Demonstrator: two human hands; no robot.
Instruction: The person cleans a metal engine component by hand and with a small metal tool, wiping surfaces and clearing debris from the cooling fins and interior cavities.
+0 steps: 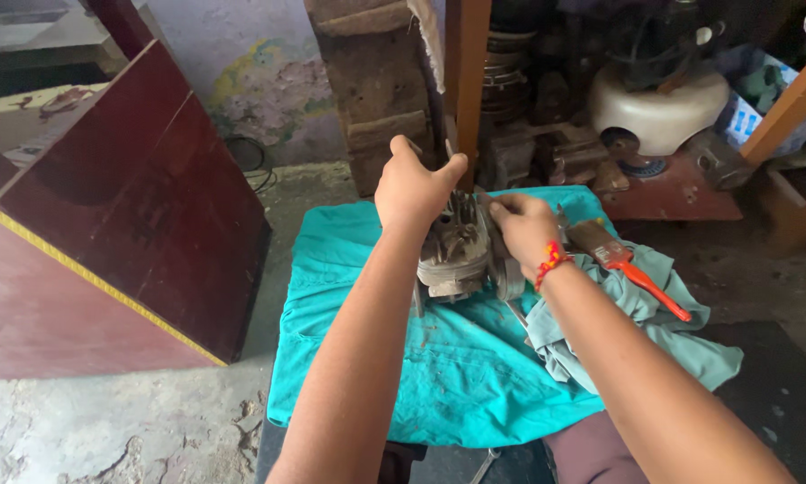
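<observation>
— Engine cylinder (pixel 457 246), one item: grey finned casting, dirty, lying on the teal cloth (pixel 439 376) near the far middle of that cloth. Both hands are on it.

— Left hand (pixel 412 190)?

— Over the far top of the casting, fingers curled shut round a slim dark tool shaft (pixel 441 112) that stands up from it; thumb pressed against the shaft. The lower end of the shaft is hidden behind the hand.

— Right hand (pixel 524 229)?

— Against the right flank of the cylinder, fingers bent and bearing on it; a red thread band at the wrist. Fingertips mostly hidden, so exactly what they pinch I cannot tell.

— Step, by your reckoning?

— Bracing with the right, working the tool with the left. Any further move would want the casting held steady, since it sits loose on soft cloth.

— Other entries?

— Paintbrush (pixel 632 264), red handle, lying right of the cylinder on a crumpled pale-green rag (pixel 645 336). Maroon wooden panel (pixel 125 215) at left. White rounded machine housing (pixel 658 108) far right.
</observation>
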